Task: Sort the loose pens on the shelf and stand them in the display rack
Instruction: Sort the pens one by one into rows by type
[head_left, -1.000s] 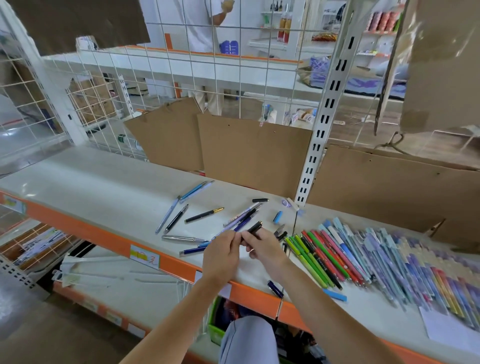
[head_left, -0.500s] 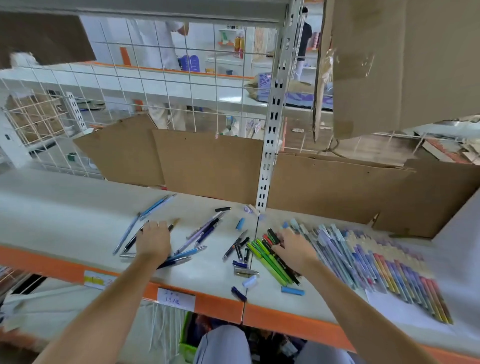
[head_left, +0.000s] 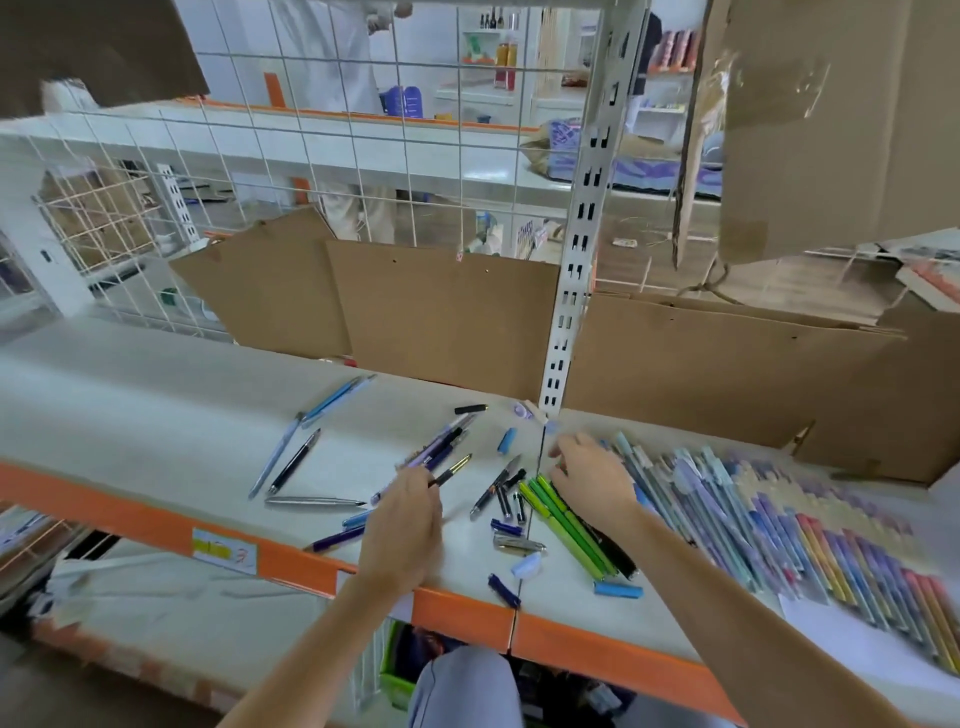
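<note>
Loose pens lie scattered on the white shelf (head_left: 156, 395): a light blue pair (head_left: 337, 400), a black pen (head_left: 293, 462), a silver pen (head_left: 311, 502), purple pens (head_left: 436, 447) and several caps. My left hand (head_left: 402, 525) pinches a black pen with a gold tip (head_left: 454, 469), which points up and to the right. My right hand (head_left: 592, 478) rests with loose fingers on the near end of a sorted row, just above the green pens (head_left: 566, 525). No display rack shows.
A long fanned row of coloured pens (head_left: 779, 519) covers the shelf's right part. Cardboard sheets (head_left: 441, 312) line the back, split by a slotted white upright (head_left: 566, 312). The orange shelf edge (head_left: 130, 525) runs along the front. A person stands behind the wire grid.
My left hand has taken the black and gold pen off the shelf and moved right with it. My right hand has left the green pens' middle and shifted toward the back.
</note>
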